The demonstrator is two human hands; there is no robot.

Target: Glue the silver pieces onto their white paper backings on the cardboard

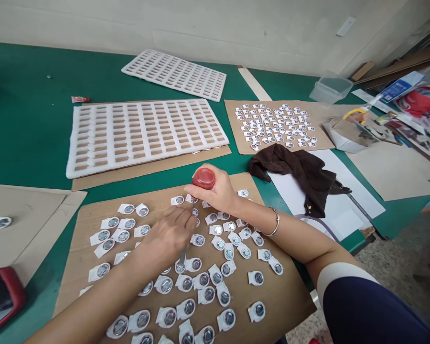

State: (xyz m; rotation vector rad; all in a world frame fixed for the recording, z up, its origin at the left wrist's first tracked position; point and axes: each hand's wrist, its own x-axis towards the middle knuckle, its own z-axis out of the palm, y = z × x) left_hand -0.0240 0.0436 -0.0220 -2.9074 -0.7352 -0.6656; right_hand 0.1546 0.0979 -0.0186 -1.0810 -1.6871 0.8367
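My right hand (218, 191) is closed around a red, rounded, bottle-like object (204, 178), its smooth end facing up and its lower end hidden. Close beside it, my left hand (175, 227) is closed, with a slim metal tool (181, 260) that looks like tweezers sticking out behind it. Both hands are over a brown cardboard sheet (279, 306). Spread on the sheet are many small white tabs with round silvery metal discs, such as this disc piece (256, 311). My hands hide the spot between them where the tips meet the pieces.
Behind the hands a white foam grid (146, 136) rests on cardboard; a second foam grid (175, 74) lies farther back. Another cardboard sheet (232, 119) holds more disc pieces. At right are a dark brown cloth (297, 172) and a clear plastic box (330, 88). A red-cased phone (14, 291) is at left.
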